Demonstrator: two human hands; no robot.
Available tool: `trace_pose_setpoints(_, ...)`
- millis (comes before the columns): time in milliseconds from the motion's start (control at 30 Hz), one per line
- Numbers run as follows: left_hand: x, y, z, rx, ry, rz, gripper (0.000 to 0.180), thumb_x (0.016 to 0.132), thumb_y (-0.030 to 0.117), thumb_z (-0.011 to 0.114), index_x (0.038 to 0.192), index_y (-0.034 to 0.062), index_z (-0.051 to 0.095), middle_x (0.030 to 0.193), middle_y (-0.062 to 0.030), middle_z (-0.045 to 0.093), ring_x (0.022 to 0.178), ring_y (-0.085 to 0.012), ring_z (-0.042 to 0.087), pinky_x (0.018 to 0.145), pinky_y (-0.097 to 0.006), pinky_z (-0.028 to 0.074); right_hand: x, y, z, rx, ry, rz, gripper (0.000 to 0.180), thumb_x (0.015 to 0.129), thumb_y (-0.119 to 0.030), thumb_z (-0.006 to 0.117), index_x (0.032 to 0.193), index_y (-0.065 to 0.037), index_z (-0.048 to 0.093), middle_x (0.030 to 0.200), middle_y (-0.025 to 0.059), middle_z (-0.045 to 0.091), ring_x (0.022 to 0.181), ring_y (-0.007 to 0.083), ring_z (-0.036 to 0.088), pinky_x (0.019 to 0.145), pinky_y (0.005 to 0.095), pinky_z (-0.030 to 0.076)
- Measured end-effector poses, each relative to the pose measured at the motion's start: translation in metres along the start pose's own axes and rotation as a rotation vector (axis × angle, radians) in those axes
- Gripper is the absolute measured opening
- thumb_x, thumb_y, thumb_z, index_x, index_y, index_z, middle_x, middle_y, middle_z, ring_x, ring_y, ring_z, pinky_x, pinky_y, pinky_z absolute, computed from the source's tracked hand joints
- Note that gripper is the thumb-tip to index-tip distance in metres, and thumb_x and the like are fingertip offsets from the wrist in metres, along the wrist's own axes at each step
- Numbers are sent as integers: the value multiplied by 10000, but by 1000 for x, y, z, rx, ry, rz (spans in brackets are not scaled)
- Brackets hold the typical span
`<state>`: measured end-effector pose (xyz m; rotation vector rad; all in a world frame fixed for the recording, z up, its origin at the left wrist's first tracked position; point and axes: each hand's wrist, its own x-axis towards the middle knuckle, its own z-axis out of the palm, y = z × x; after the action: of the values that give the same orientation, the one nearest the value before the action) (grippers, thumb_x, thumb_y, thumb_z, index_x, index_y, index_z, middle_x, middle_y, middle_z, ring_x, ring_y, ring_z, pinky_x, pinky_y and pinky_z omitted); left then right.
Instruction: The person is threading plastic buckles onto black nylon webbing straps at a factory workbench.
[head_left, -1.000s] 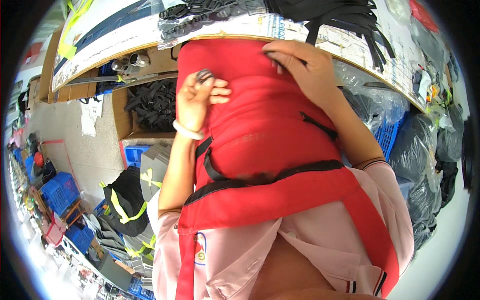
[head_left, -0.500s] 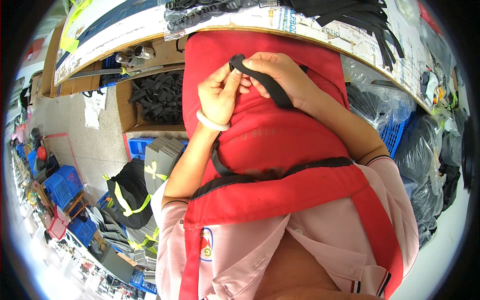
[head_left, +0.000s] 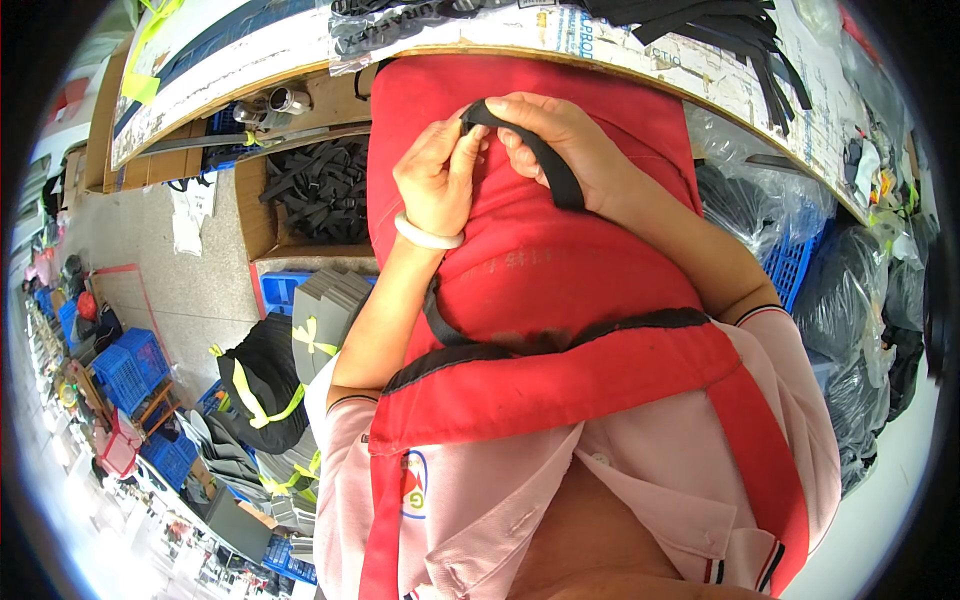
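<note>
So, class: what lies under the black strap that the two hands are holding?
Under the strap lies the red apron, spread over the person's lap. Both hands pinch the strap's end against it. Whatever is beneath the apron is covered and cannot be seen.

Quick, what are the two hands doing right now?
Left hand: closed, pinching the end of the black strap.
Right hand: closed on the same black strap, over the red apron.

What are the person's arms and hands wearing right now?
Both hands are bare, no gloves. The left hand has a white bangle at the wrist. The right hand wears nothing. Short pink sleeves with dark-trimmed cuffs end at the upper arms; the forearms are uncovered.
</note>
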<state>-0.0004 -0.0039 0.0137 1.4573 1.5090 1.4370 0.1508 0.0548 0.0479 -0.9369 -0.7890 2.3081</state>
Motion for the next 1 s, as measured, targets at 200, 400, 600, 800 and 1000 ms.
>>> trace_pose_setpoints(200, 2, -10, -2, 162, -54, 150, 97, 841, 11, 643, 932, -21, 653, 760, -132, 630, 687, -190, 638, 607, -281, 493, 6, 6, -3, -71, -11, -68, 217, 953, -244, 543, 1026, -43, 579, 764, -13, 563, 611, 40, 508, 537, 179, 435)
trace_pose_setpoints(400, -4, -13, -1, -546, -102, -424, 216, 886, 42, 608, 1086, -34, 635, 892, -124, 682, 762, -190, 656, 694, -281, 524, 9, 1, -20, -186, -94, 2, 253, 946, -231, 552, 1086, -24, 597, 813, -1, 599, 688, 60, 544, 646, 183, 460)
trace_pose_setpoints(600, 7, -20, -15, -935, -148, -735, 214, 918, 98, 583, 1052, -58, 641, 879, -126, 682, 728, -167, 656, 703, -271, 555, 15, 13, -27, -757, -100, -507, 136, 868, -88, 642, 981, -11, 641, 896, 13, 611, 807, 79, 574, 718, 194, 454)
trace_pose_setpoints(800, 9, -6, -2, -727, -3, -551, 187, 886, 94, 635, 979, -66, 667, 853, -112, 678, 694, -126, 632, 611, -249, 583, -15, -23, 9, -641, 42, -394, 134, 886, -119, 629, 959, -8, 611, 774, 23, 591, 626, 52, 551, 541, 186, 459)
trace_pose_setpoints(1000, 5, 0, 2, -618, 5, -448, 160, 875, 34, 629, 1003, -53, 668, 856, -108, 665, 725, -141, 639, 659, -253, 598, -5, -3, -10, -663, 123, -186, 208, 881, -148, 642, 1016, -30, 537, 687, 8, 595, 514, 49, 537, 449, 181, 429)
